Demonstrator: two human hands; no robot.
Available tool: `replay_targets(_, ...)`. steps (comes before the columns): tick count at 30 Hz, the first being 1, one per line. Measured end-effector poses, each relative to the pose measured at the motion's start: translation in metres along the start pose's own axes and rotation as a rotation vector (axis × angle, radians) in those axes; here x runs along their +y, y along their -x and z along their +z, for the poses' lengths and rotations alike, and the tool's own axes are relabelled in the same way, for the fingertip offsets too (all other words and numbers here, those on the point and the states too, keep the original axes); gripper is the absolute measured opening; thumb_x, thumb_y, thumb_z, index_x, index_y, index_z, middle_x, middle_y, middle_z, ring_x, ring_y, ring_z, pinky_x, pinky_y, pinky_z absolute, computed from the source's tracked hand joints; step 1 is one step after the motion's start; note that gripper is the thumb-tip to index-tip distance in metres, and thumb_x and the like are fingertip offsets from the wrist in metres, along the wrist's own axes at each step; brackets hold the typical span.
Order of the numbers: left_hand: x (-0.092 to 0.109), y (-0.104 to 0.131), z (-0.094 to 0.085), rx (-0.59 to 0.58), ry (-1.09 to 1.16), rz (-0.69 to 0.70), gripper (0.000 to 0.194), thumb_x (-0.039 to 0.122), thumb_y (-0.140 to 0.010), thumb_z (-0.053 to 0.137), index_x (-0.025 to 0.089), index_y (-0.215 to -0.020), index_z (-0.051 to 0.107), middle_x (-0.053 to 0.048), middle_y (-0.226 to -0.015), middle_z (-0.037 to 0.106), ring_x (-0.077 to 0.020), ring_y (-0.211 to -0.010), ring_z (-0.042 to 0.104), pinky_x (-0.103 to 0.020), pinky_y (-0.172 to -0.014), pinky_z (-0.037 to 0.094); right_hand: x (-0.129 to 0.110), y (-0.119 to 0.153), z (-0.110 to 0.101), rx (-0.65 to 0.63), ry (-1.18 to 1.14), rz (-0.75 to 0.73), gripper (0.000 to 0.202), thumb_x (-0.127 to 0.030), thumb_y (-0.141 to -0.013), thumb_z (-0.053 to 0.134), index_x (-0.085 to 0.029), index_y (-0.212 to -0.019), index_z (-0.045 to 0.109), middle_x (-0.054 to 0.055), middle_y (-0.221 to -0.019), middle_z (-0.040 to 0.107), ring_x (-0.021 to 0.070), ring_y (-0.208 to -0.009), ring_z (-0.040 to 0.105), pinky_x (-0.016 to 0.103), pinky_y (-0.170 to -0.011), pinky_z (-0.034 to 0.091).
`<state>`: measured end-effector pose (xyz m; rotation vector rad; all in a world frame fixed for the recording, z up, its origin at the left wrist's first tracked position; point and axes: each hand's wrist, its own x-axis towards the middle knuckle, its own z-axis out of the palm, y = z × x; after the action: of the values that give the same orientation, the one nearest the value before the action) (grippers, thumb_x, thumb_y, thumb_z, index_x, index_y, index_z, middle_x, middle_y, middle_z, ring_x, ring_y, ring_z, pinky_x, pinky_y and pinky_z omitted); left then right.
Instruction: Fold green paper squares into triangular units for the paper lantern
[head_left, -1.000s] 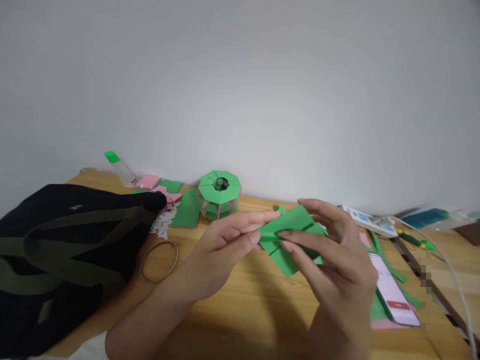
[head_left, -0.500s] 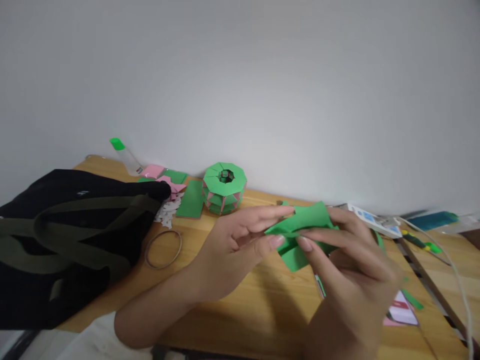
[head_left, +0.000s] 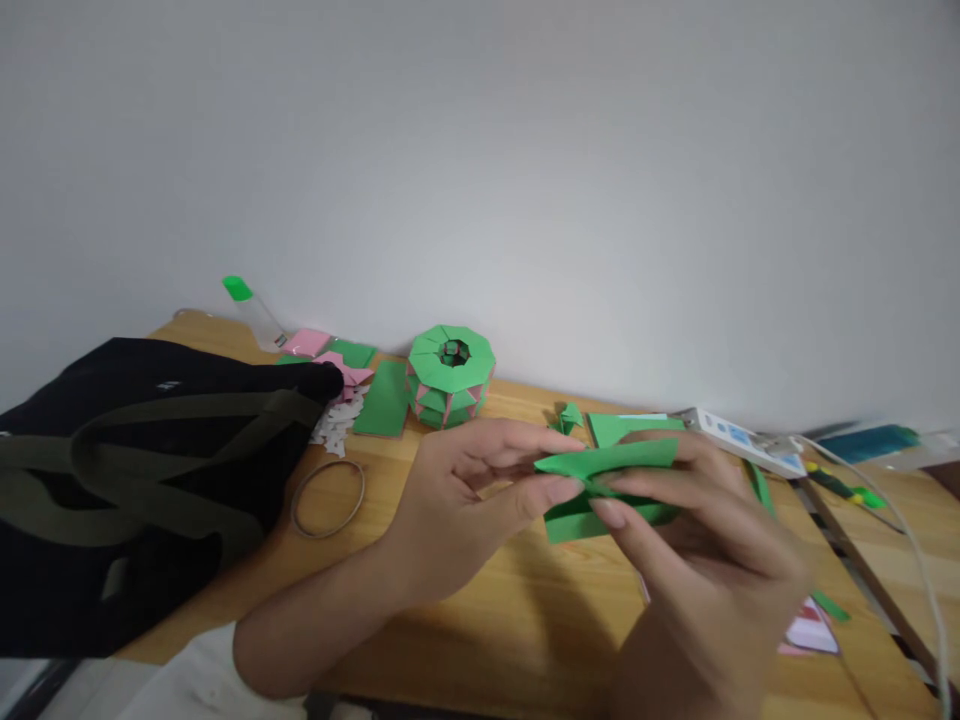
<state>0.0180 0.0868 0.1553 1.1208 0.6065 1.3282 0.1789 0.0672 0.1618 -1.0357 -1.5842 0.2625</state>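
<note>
Presently both hands are clamped on one green paper [head_left: 615, 458], held up over the table [head_left: 480, 620]. Left hand [head_left: 476, 500] grips it at nine o'clock, thumb in front and fingers behind; right hand [head_left: 712, 530] pinches it at three, thumb and finger near the middle. Its folded flaps stand apart, one above the other, with a dark gap between them.

Reckoning from the paper, a small green fold [head_left: 570, 418] lies at eleven o'clock and some green sheets [head_left: 609, 427] just past twelve, partly behind the fingers. Toward ten stands the green-and-pink ring [head_left: 452, 378], with a green card [head_left: 381, 398] just beside it, then white scraps [head_left: 337, 425] and pink folds [head_left: 352, 375]. Farther out that way is a green-capped bottle [head_left: 259, 318]. A bangle [head_left: 328, 500] lies at nine, next to the black bag [head_left: 150, 480].

At two o'clock is a power strip [head_left: 739, 440]; near three, a yellow-and-black tool [head_left: 832, 484]. Around four a phone [head_left: 814, 630] shows one end, the rest hidden by the right hand.
</note>
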Motion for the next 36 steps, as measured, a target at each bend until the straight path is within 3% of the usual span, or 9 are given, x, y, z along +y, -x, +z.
replay_targets(6, 0.005, -0.004, 0.001, -0.020, 0.000, -0.102, 0.018, 0.012, -0.069, 0.075, 0.023, -0.084, 0.077, 0.000, -0.078, 0.078, -0.0140, -0.070, 0.072, -0.021, -0.067, 0.058, -0.002, -0.002, -0.001, 0.001, 0.054, -0.120, 0.018, -0.012, -0.073, 0.074, -0.028, -0.082, 0.071, -0.001, -0.078, 0.069, 0.0206, -0.077, 0.066, 0.039, -0.069, 0.052)
replay_targets(12, 0.007, -0.005, -0.002, -0.071, -0.009, -0.141, 0.013, 0.019, -0.071, 0.075, 0.026, -0.081, 0.079, -0.001, -0.081, 0.078, -0.0185, -0.077, 0.073, -0.026, -0.071, 0.059, -0.002, -0.002, 0.001, 0.038, 0.071, -0.154, 0.016, -0.013, -0.074, 0.073, -0.027, -0.082, 0.071, -0.001, -0.078, 0.070, 0.0211, -0.075, 0.067, 0.039, -0.066, 0.052)
replay_targets(18, 0.006, -0.004, -0.005, -0.050, -0.081, -0.114, 0.010, 0.024, -0.071, 0.076, 0.026, -0.080, 0.079, -0.002, -0.077, 0.078, -0.0161, -0.068, 0.070, -0.023, -0.061, 0.056, -0.001, -0.002, -0.001, 0.062, 0.063, -0.141, 0.013, -0.014, -0.072, 0.075, -0.025, -0.078, 0.071, -0.001, -0.075, 0.068, 0.0208, -0.075, 0.065, 0.037, -0.066, 0.051)
replay_targets(27, 0.008, -0.002, 0.001, -0.004, -0.100, -0.046, 0.008, 0.020, -0.072, 0.074, 0.023, -0.078, 0.078, 0.000, -0.071, 0.077, -0.0135, -0.063, 0.069, -0.020, -0.058, 0.055, -0.001, 0.002, 0.007, 0.131, 0.056, -0.135, 0.009, -0.016, -0.074, 0.073, -0.024, -0.075, 0.069, 0.000, -0.075, 0.068, 0.0205, -0.074, 0.065, 0.037, -0.066, 0.052)
replay_targets(36, 0.007, -0.003, 0.000, 0.005, -0.150, -0.018, 0.011, 0.017, -0.072, 0.075, 0.025, -0.078, 0.078, 0.001, -0.077, 0.078, -0.0144, -0.071, 0.072, -0.021, -0.066, 0.058, -0.003, 0.004, 0.010, 0.138, 0.032, -0.102, 0.010, -0.015, -0.074, 0.073, -0.024, -0.076, 0.069, 0.000, -0.074, 0.068, 0.0202, -0.073, 0.066, 0.037, -0.064, 0.052)
